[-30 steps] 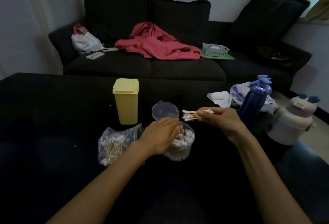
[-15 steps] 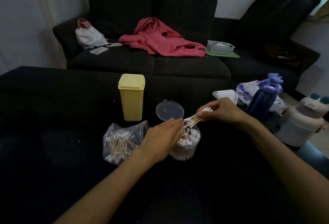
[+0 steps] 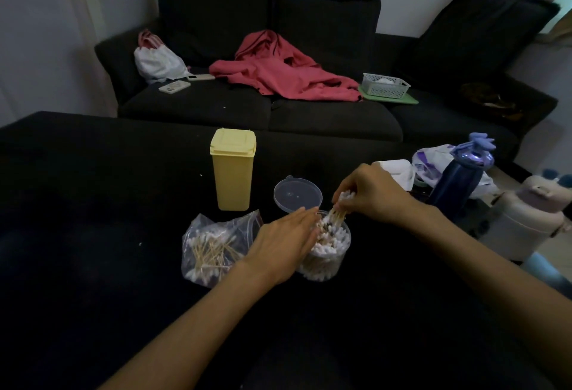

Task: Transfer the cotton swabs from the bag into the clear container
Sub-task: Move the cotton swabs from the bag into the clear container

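Head view: I see the right hand (image 3: 376, 196) pinching a bundle of cotton swabs (image 3: 339, 208), tips down in the clear container (image 3: 328, 250) mid-tabletop. Left hand (image 3: 284, 244), fingers straight, rests against its rim. Bag (image 3: 213, 247) lies just left.

The left hand (image 3: 283, 242) covered the near-left wall of the clear container (image 3: 335, 255). The right hand (image 3: 371, 196) hid the upper ends of the cotton swab bundle (image 3: 337, 211) it pinched. The beige jug (image 3: 532, 219) ran off the right edge.
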Motion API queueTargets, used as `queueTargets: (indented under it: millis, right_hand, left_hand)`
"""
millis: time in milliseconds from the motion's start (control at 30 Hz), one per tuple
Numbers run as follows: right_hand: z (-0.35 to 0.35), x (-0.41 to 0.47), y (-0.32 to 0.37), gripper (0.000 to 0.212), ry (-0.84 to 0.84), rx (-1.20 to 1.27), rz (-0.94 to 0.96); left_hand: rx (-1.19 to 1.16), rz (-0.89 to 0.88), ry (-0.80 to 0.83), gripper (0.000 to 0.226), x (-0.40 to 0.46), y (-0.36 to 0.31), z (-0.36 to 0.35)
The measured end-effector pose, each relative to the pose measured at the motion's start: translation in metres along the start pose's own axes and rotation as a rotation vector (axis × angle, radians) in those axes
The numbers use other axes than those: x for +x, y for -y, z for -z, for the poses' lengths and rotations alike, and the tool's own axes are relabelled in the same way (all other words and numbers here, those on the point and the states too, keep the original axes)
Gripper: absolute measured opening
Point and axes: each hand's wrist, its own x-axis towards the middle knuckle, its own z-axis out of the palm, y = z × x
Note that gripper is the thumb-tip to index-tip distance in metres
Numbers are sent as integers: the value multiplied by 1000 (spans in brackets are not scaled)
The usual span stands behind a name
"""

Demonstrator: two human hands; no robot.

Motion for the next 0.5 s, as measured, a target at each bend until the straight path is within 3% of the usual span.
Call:
queueTargets:
  millis: [300, 500]
  right_hand:
    - [-25, -24, 16, 20, 37, -105, 72]
    - [-26, -22, 10, 16, -29, -39, -60]
  left_hand:
    - [-33, -5, 25, 46, -2, 0, 3]
    - [-30, 9, -1, 44, -5, -2, 0]
